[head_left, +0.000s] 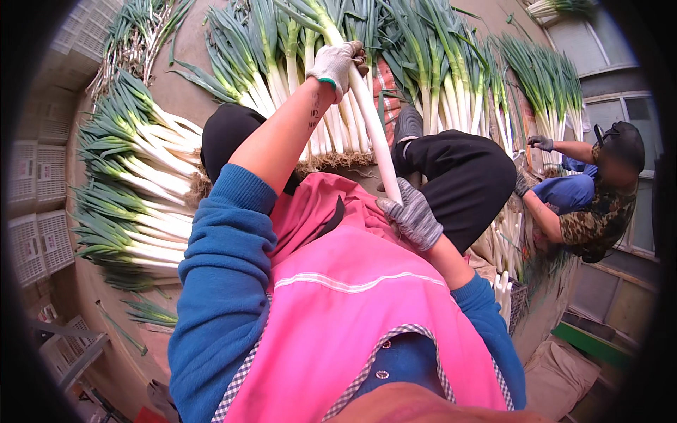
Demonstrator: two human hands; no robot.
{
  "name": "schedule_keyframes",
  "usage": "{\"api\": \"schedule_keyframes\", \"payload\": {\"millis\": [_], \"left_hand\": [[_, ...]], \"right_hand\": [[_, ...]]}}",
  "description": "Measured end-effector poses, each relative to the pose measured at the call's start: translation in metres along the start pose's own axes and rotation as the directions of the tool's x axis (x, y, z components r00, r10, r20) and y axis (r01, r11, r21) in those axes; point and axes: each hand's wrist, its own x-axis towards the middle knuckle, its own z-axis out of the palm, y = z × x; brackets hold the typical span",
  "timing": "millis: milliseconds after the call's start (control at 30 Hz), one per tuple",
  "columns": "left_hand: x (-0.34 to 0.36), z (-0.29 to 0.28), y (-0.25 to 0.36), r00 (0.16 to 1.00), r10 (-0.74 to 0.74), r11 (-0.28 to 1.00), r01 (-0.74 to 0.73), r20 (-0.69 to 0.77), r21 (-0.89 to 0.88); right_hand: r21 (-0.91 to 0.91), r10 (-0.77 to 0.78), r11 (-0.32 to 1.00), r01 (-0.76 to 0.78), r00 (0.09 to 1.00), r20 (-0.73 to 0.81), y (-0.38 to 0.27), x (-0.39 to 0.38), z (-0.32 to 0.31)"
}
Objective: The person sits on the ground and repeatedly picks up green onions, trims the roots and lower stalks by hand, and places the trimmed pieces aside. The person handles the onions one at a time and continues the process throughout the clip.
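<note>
One long green onion [374, 127] slants across my lap, its green leaves pointing away from me and its white end toward me. High on its stalk, my left hand [337, 67], in a white glove with a green cuff edge, is closed round it. My right hand [412, 217], in a grey mottled knit glove, grips the white end near my right knee; part of that end is hidden by the fingers. Just beyond my left hand lies a row of green onions [345, 130] with brown roots facing me.
More green onions [137, 183] are piled at left, with others [448, 84] ahead and right. Pale plastic crates [39, 204] stack along the left wall. A crouching co-worker [599, 190] handles onions at right. A dark crate [518, 299] stands beside my right elbow.
</note>
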Motion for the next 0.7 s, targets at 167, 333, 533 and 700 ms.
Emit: {"api": "schedule_keyframes", "payload": {"millis": [167,333,533,700], "left_hand": [[-0.007,0.018,-0.004,0.985,0.172,0.97,-0.173,0.019,0.171],[-0.005,0.019,0.012,0.97,0.112,0.993,-0.101,0.217,-0.061],[0.015,0.004,0.008,0.93,0.367,0.891,-0.359,0.024,0.279],[0.019,-0.014,0.008,0.892,0.451,0.821,-0.397,-0.039,0.41]], "right_hand": [[-0.107,-0.298,0.954,0.281,0.929,-0.217,0.014,0.005,0.01],[0.872,-0.13,0.344,-0.348,0.903,0.411,0.0,-0.002,-0.015],[0.484,0.002,0.875,0.017,0.999,-0.039,0.0,-0.002,-0.004],[0.774,0.012,0.632,-0.037,0.999,0.037,0.021,0.007,-0.006]]}}
